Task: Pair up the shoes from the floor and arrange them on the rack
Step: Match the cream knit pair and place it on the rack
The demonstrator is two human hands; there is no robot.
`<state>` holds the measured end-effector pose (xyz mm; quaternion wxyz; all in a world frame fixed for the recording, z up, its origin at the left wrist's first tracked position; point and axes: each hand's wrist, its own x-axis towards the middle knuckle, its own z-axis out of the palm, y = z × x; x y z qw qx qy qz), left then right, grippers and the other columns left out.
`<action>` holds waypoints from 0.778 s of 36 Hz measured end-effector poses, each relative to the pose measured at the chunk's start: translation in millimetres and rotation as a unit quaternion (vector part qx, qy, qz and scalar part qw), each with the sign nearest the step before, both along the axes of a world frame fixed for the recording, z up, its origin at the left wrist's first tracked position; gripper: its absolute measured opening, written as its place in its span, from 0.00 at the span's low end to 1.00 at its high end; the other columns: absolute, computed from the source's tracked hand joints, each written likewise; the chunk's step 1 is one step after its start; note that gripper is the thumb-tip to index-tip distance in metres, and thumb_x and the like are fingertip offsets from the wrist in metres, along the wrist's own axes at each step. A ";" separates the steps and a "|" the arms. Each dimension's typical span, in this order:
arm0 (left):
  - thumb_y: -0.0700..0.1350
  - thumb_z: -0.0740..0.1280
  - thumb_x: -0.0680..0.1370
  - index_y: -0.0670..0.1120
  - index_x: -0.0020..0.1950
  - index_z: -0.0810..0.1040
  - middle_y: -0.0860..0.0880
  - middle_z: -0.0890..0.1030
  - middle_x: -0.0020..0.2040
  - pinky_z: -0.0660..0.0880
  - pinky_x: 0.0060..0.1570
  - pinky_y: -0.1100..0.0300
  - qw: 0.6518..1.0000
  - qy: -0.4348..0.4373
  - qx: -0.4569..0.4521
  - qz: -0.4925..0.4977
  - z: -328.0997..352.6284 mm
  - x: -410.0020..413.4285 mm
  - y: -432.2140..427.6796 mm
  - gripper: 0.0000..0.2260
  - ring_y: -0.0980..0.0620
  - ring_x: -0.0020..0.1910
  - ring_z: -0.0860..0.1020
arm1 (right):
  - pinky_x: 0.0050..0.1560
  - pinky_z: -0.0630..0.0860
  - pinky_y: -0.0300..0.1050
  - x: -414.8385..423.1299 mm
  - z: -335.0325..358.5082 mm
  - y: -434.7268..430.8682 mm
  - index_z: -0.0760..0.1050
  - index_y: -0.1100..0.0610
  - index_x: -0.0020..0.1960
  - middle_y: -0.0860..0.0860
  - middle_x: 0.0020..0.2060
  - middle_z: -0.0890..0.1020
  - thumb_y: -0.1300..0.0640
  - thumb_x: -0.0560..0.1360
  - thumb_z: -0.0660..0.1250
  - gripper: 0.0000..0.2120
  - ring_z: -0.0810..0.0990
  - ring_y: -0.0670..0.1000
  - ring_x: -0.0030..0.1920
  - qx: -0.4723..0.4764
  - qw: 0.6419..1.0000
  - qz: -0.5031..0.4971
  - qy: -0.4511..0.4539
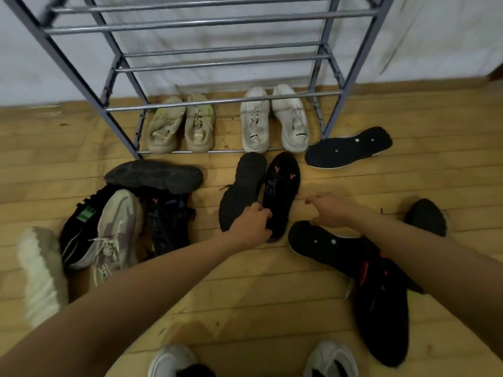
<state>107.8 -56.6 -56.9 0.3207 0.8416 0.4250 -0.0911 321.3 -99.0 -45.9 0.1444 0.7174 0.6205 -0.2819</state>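
Left hand (251, 224) fingers curl round the heel of the black shoe (283, 186) lying on the floor (272, 295) just before the rack (217, 104), right hand (330, 209) hovers slack and empty alongside; I judge the shoe light, soft-topped, best gripped at its stiffer heel.

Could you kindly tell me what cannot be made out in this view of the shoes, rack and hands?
Head view only.
1. Left hand: its back hides whether the fingers grip the black shoes.
2. Rack: top cut off by the upper edge.
3. Pale shoe, far left: blurred.
4. White pair: tongue print too small to read.
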 end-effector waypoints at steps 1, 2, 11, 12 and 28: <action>0.46 0.67 0.76 0.46 0.71 0.66 0.44 0.66 0.68 0.70 0.64 0.51 1.000 -0.006 -0.002 -0.007 3.8 3.7 -6.5 0.24 0.44 0.67 0.66 | 0.60 0.70 0.48 3.5 2.6 -8.6 0.62 0.54 0.73 0.56 0.68 0.70 0.50 0.73 0.69 0.31 0.70 0.57 0.65 -0.010 1.000 -0.007 0.000; 0.46 0.67 0.76 0.45 0.72 0.65 0.44 0.65 0.69 0.70 0.64 0.50 1.000 -0.011 -0.002 -0.015 6.7 8.0 -13.0 0.25 0.44 0.67 0.65 | 0.60 0.70 0.48 7.1 4.3 -17.2 0.61 0.54 0.73 0.56 0.68 0.69 0.50 0.73 0.70 0.33 0.69 0.57 0.66 -0.021 1.000 -0.015 0.003; 0.51 0.67 0.75 0.43 0.76 0.53 0.40 0.55 0.75 0.57 0.73 0.48 0.982 0.043 0.068 -0.169 -2.5 69.2 -65.5 0.35 0.40 0.74 0.56 | 0.65 0.66 0.52 37.9 2.9 -75.8 0.55 0.54 0.75 0.57 0.70 0.65 0.41 0.70 0.70 0.41 0.63 0.59 0.69 -0.057 0.997 -0.020 -0.041; 0.51 0.67 0.75 0.43 0.77 0.51 0.39 0.54 0.76 0.54 0.74 0.48 0.978 0.059 0.078 -0.185 -5.5 75.4 -67.9 0.36 0.39 0.74 0.54 | 0.66 0.66 0.54 42.1 3.0 -80.5 0.55 0.53 0.75 0.57 0.70 0.64 0.41 0.70 0.70 0.42 0.61 0.59 0.70 -0.043 0.998 -0.017 -0.050; 0.58 0.64 0.74 0.44 0.75 0.52 0.40 0.63 0.71 0.61 0.70 0.43 0.920 0.144 0.189 -0.313 -24.1 104.9 -68.1 0.37 0.40 0.70 0.62 | 0.62 0.71 0.56 75.5 -4.9 -114.2 0.54 0.54 0.75 0.60 0.71 0.61 0.39 0.64 0.71 0.48 0.63 0.64 0.69 -0.018 0.983 -0.181 0.008</action>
